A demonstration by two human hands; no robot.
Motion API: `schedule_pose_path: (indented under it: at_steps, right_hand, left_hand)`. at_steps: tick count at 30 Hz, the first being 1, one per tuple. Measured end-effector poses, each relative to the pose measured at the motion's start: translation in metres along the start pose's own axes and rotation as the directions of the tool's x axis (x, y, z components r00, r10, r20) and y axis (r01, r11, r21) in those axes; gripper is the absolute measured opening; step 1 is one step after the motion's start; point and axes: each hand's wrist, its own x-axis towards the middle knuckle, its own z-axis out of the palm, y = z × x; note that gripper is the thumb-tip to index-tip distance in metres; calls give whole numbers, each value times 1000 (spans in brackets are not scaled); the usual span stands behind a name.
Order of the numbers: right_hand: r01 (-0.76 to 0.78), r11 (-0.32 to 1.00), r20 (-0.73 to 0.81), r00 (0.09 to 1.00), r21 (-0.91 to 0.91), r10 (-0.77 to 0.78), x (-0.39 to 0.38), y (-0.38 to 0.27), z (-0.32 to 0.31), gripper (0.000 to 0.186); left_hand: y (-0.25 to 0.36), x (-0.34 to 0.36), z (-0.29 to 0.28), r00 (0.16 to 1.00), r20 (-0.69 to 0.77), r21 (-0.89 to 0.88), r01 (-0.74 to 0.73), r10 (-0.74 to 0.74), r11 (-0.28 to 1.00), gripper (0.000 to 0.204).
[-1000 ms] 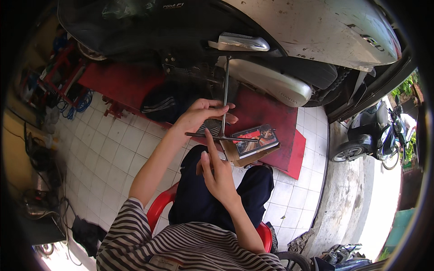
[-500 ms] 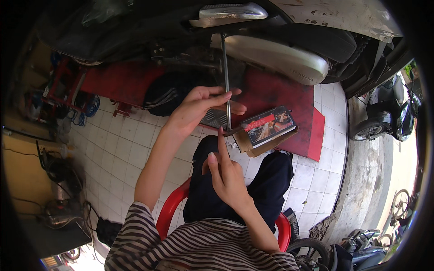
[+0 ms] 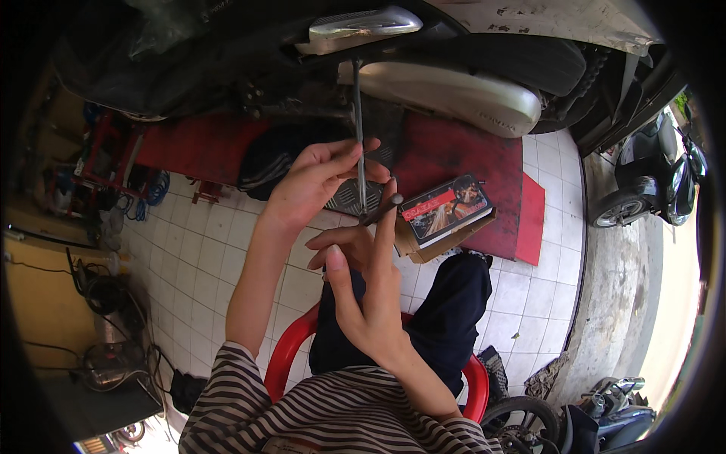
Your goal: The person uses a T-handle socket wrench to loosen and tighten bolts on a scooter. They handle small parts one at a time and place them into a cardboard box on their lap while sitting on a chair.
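Observation:
A long steel T-handle wrench (image 3: pixel 358 106) runs from the underside of a motorcycle (image 3: pixel 522 64) toward me, its crossbar slanting at the near end. My left hand (image 3: pixel 299 185) closes loosely round the shaft, thumb and fingers on either side of it. Just below, my right hand (image 3: pixel 370 303) is at the crossbar, index finger stretched up against it and thumb apart. That hand does not grasp the bar. A silver cover (image 3: pixel 454 94) and a shiny metal footrest-like part (image 3: pixel 367 30) sit on the motorcycle near the wrench's far end, whose tip is hidden.
An open cardboard box (image 3: pixel 454 246) with a dark printed package (image 3: pixel 446 208) lies on the red lift platform (image 3: pixel 503 163). I sit on a red chair (image 3: pixel 283 352) over white floor tiles (image 3: pixel 197 265). Blue hose (image 3: pixel 156 193) and cables lie left; a parked scooter (image 3: pixel 650 170) stands right.
My right hand has moved up, and its index finger now meets the crossbar, which has turned. My left hand stays round the shaft. The view has shifted slightly.

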Motion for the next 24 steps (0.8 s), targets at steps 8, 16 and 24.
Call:
schedule_pose_path:
  at_steps: [8,16,24]
  right_hand:
    - [-141,850,284,904,-508,320,-20,6,-11,68]
    - [-162,984,-137,979,-70,151,-7,-13,-37,61]
    - [101,925,197,980,-367,-29,-15,21,-7,56]
  left_hand:
    - [-4,11,6,999,-21,78,28,-26,997,40]
    - [-7,14,4,999,-34,39,-35,36,999,36]
    - [-5,21,6,999,-37,-36,-24,22,999,39]
